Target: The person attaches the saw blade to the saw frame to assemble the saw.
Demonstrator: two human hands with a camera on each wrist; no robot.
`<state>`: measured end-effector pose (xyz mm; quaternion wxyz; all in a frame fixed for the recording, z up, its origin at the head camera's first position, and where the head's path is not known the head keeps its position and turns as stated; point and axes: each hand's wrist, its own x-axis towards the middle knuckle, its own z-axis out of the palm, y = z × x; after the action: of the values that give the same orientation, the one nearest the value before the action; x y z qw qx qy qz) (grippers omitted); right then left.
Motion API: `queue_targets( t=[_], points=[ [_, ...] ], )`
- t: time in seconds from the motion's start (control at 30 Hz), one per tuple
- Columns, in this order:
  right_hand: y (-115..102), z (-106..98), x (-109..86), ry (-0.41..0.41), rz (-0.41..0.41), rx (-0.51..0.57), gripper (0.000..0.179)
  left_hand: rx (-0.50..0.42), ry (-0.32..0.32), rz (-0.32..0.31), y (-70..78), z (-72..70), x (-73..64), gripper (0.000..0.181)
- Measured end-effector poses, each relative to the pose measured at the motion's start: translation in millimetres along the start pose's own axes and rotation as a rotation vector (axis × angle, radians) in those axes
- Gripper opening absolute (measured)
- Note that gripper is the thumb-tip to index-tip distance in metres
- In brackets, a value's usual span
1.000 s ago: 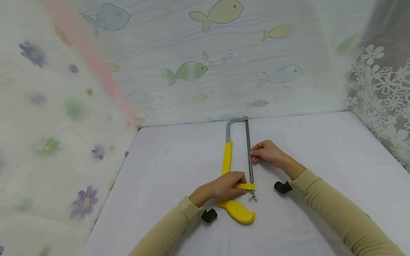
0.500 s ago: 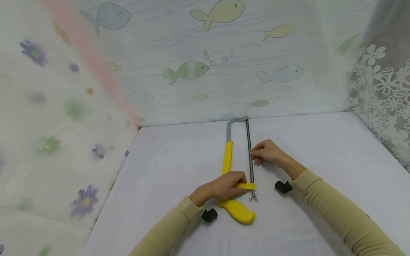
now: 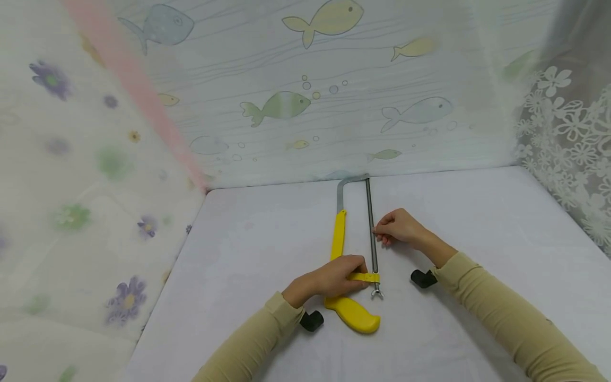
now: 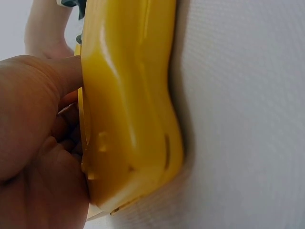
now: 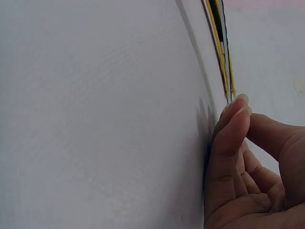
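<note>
A hacksaw with a yellow frame and handle lies on the white cloth, its grey front end at the back edge. My left hand grips the yellow frame just above the handle, fingers over the crosspiece. Part of the frame is hidden under that hand. Along the right side runs the dark blade, with a wing nut at its near end. With thumb and forefinger together, my right hand pinches the blade at about mid-length; the exact contact is partly hidden in the right wrist view.
White cloth covers the table. Behind it hangs a curtain with fish, and a flowered curtain is on the left. White lace hangs at the right. Black wrist pieces sit by both sleeves.
The right hand's lower fingers have shifted slightly to the right, away from the blade. The left hand and the hacksaw stay where they were.
</note>
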<state>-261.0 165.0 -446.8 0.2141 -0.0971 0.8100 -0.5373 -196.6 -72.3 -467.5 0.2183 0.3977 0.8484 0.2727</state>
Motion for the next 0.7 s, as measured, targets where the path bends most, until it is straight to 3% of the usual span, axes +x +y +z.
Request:
queue_targets(
  t=[0.13, 0.27, 0.7],
  points=[
    [9, 0, 2.9, 0.011, 0.010, -0.007, 0.022, 0.004, -0.003, 0.006, -1.7, 0.1, 0.7, 0.014],
    [3, -2, -4.0, 0.013, 0.023, -0.037, 0.025, 0.007, -0.001, 0.010, -2.3, -1.4, 1.4, 0.014],
    [-3, 5, -41.2, -0.082, 0.022, -0.152, 0.025, -0.006, 0.000, -0.003, -2.5, 0.2, 2.1, 0.014]
  ],
)
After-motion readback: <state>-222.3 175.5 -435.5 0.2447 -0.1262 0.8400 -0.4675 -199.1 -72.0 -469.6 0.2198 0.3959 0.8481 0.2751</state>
